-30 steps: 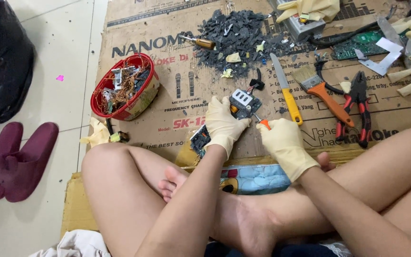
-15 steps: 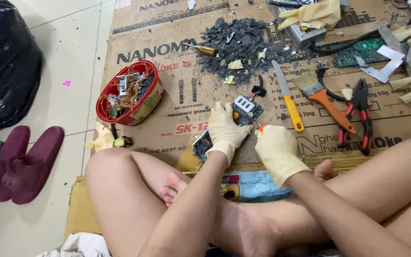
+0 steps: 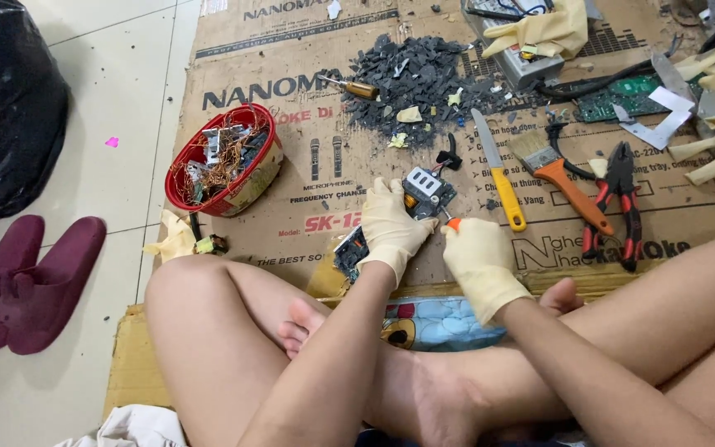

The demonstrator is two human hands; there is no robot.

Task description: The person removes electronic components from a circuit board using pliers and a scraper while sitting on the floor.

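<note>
— What do the hands have right now?

— The left hand (image 3: pixel 391 228), in a cream glove, is wrapped around a small electronic module (image 3: pixel 425 190) with a pale block on top, pinning it to the cardboard sheet (image 3: pixel 308 178) just in front of the crossed legs. The right hand (image 3: pixel 477 261) is closed around an orange-handled screwdriver (image 3: pixel 452 222), its tip at the module's near edge.

— How would you do this well?

— I'd judge the grip matters most: keep the module pressed flat so it can't twist, and keep the left fingers (image 3: pixel 378 194) clear of the tip's line in case it slips. Short, steady pressure beats a hard pry.

— Anything in the way?

— The yellow-handled knife (image 3: pixel 498 170) and paintbrush (image 3: pixel 556 170) lie just right of the work, pliers (image 3: pixel 618 199) beyond. The red basket (image 3: pixel 223 161) of wire scrap sits well apart on the left.
</note>
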